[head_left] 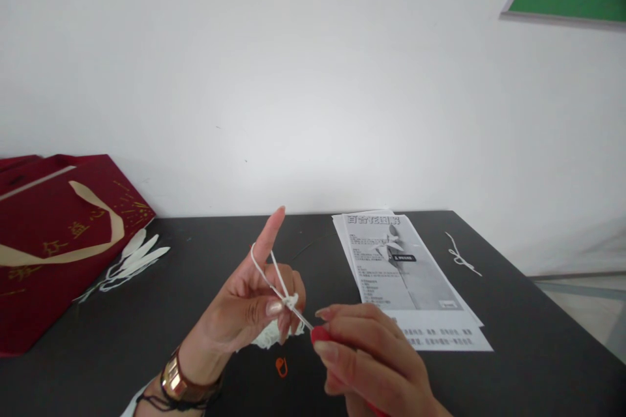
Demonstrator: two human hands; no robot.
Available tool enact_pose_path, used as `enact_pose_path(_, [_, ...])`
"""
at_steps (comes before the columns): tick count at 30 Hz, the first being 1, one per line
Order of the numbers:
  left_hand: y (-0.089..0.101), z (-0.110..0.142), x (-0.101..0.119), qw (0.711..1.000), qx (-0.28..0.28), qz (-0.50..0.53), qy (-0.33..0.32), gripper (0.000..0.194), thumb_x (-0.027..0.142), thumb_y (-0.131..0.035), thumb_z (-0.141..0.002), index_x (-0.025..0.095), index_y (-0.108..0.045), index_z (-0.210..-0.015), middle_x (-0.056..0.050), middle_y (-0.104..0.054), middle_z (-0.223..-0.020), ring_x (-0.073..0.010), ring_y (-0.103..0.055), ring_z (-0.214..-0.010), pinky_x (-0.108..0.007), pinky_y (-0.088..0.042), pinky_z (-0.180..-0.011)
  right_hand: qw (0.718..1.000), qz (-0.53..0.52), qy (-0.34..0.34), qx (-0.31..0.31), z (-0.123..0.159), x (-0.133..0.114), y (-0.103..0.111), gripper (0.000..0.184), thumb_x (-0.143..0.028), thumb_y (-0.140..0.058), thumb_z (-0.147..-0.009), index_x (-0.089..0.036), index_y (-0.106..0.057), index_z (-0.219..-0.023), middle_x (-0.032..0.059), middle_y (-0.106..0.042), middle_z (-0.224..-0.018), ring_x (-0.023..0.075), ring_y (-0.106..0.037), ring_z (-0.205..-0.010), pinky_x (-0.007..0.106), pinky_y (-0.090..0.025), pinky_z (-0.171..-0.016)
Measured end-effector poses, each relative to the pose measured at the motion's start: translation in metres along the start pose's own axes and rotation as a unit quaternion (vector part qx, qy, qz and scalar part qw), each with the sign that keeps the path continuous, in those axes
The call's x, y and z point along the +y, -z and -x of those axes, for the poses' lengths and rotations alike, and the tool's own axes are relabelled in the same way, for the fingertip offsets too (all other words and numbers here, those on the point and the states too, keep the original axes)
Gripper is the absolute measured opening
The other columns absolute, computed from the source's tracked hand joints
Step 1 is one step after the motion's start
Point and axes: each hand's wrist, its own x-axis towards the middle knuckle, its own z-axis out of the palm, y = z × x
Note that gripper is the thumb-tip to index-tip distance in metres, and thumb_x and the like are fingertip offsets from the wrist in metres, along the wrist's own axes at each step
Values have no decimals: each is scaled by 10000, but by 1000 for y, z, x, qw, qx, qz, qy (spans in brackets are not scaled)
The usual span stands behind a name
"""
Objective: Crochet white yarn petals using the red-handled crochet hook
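Note:
My left hand [247, 303] is raised over the dark table, index finger pointing up with white yarn [267, 270] looped round it. Its thumb and other fingers pinch a small white crochet piece [289, 303], whose bulk hangs below the palm. My right hand [372, 358] is closed round a red-handled crochet hook [320, 333], whose thin metal tip reaches into the white stitches. A gold watch and dark cords sit on my left wrist.
An orange stitch marker [281, 367] lies on the black table [513, 339] under my hands. Printed instruction sheets [405, 273] lie right of centre, a scrap of white yarn [462, 257] beyond them. A red gift bag [53, 241] and white petal pieces [134, 260] are at left.

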Motion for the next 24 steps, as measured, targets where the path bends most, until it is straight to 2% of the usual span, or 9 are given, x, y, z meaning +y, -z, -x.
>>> enact_pose_path(4, [-1, 0, 2, 1000, -4, -3, 2, 881, 97, -582, -874, 387, -79, -1536, -20, -674, -809, -134, -572, -674, -173, -494, -527, 1000, 16, 9, -17, 0, -1, 4, 386, -177, -620, -912, -218, -580, -1294, 61, -771, -906, 204, -729, -816, 346, -626, -770])
enact_pose_path(8, [-2, 0, 2, 1000, -5, -11, 3, 878, 109, -591, -874, 392, -87, -1535, -15, -664, -791, -129, -558, -652, -169, -491, -515, 995, -72, -30, 61, -8, -2, -3, 268, -186, -613, -913, -200, -652, -1178, 83, -751, -859, 196, -704, -736, 309, -606, -609])
enact_pose_path(9, [-2, 0, 1, 1000, -1, -15, 1, 874, 107, -594, -871, 388, -99, -1535, -13, -658, -777, -131, -555, -651, -172, -491, -517, 991, -94, -59, 75, -10, -2, -5, 230, -182, -596, -919, -196, -671, -1136, 85, -743, -831, 190, -689, -703, 304, -592, -577])
enact_pose_path(13, [-3, 0, 0, 999, 10, -34, 10, 876, 106, -608, -863, 381, -119, -1536, -4, -638, -730, -138, -552, -651, -194, -496, -541, 972, -138, -135, 135, -11, -4, -10, 195, -186, -538, -928, -211, -691, -1046, 65, -695, -724, 190, -654, -643, 317, -565, -548])
enact_pose_path(18, [-2, 1, -1, 999, 14, -42, 22, 900, 104, -616, -859, 391, -97, -1535, 2, -637, -728, -133, -550, -640, -190, -478, -533, 958, -170, -179, 145, -5, -4, -8, 187, -160, -515, -930, -215, -672, -1013, 42, -657, -703, 172, -618, -608, 320, -558, -535])
enact_pose_path(24, [-2, 0, 0, 998, 29, -41, 32, 929, 86, -636, -834, 378, -103, -1538, 8, -637, -737, -133, -567, -631, -201, -483, -535, 941, -203, -197, 185, -6, -4, -6, 151, -182, -512, -949, -207, -658, -971, 10, -585, -644, 146, -577, -551, 333, -573, -537])
